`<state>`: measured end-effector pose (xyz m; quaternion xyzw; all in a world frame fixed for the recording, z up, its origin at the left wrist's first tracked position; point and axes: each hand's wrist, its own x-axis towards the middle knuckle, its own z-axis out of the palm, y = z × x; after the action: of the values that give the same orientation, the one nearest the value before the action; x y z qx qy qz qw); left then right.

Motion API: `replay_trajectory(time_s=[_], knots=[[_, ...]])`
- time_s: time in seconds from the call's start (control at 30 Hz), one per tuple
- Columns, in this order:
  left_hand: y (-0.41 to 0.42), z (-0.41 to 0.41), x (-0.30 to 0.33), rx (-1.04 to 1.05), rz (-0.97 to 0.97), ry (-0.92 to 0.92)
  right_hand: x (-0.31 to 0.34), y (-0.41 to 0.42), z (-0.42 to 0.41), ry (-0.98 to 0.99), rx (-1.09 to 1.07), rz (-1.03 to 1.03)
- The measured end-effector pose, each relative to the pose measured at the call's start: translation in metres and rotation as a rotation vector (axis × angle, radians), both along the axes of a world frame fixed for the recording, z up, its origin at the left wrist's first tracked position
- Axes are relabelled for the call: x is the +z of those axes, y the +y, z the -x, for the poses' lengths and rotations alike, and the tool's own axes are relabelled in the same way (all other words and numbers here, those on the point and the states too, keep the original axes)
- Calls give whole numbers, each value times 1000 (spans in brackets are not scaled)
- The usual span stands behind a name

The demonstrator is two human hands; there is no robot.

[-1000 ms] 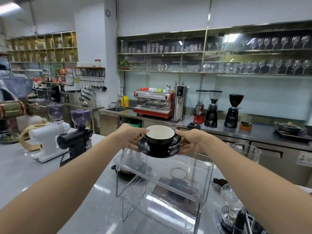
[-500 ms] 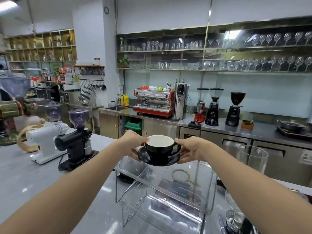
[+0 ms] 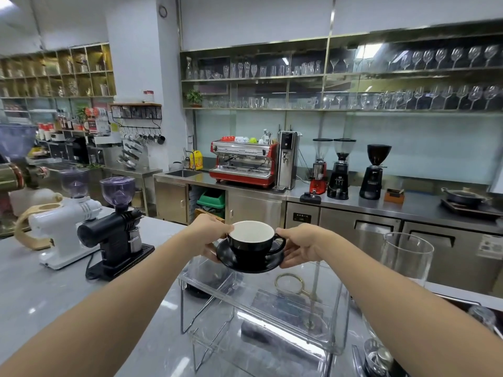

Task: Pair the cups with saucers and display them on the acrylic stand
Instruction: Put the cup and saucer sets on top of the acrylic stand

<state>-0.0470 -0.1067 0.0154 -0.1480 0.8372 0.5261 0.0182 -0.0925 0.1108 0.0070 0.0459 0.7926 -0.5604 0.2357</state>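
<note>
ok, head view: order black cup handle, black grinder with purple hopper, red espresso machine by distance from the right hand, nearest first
1. Black cup handle: touching the right hand, on the cup's right side.
2. Black grinder with purple hopper: on the near grey counter, far left past the left hand.
3. Red espresso machine: across the aisle on the steel back counter.

Head cam, faces fwd/down, close over counter (image 3: 54,295).
</note>
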Motion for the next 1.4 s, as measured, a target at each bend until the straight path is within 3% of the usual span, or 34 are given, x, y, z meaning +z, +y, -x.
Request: replay_trajectory(time_s=[0.6,0.83,0.93,1.03,1.13,1.27,1.4], knots=[[-6,11,-9,-5,73,42,-6,-1,1,19,-40,-21],[-12,12,-9,44,277,196,5,5,-10,112,-53,-96],[-13,6,-1,77,346,343,19,16,-18,175,-66,-109],[-8,-5,11,112,264,510,36,30,-29,226,-67,-95],[9,-22,31,54,61,582,50,48,-45,254,-71,-52],[28,-37,52,-52,-243,437,64,69,-66,286,-69,-35],[56,-47,56,-181,-377,319,75,89,-93,334,-82,-46]])
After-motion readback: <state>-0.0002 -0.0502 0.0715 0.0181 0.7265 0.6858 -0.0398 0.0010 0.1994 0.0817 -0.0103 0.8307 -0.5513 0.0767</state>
